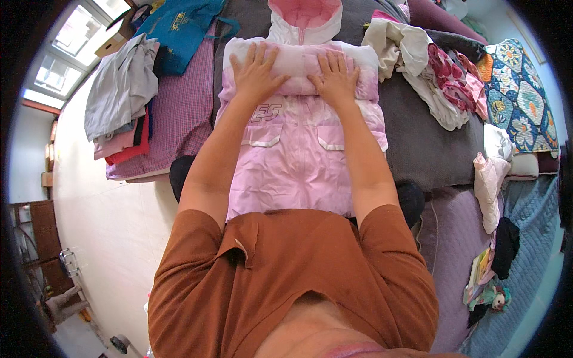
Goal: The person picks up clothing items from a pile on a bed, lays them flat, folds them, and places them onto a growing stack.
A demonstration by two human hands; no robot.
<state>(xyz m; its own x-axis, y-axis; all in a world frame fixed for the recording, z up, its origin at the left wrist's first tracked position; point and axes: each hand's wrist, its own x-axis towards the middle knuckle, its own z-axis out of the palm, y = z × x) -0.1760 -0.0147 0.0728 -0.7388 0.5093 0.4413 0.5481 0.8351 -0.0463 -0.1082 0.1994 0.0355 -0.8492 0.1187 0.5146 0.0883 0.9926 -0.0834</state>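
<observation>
A pink-and-white hooded puffer jacket lies spread before me, front side up, its lower part reaching my body. Its sleeves are folded across the chest in a thick horizontal band. My left hand presses flat on the left part of that band, fingers spread. On the right part rests my right hand, palm down with its fingers apart. Beyond both hands, the open hood shows a deeper pink lining. Below the band are two flap pockets and some outlined lettering, partly covered by my left forearm.
To the left, a stack of folded clothes sits on a checked cloth, near a blue bag. Loose clothes lie heaped on the dark grey cover at right. Farther right are a floral quilted cloth and a small doll.
</observation>
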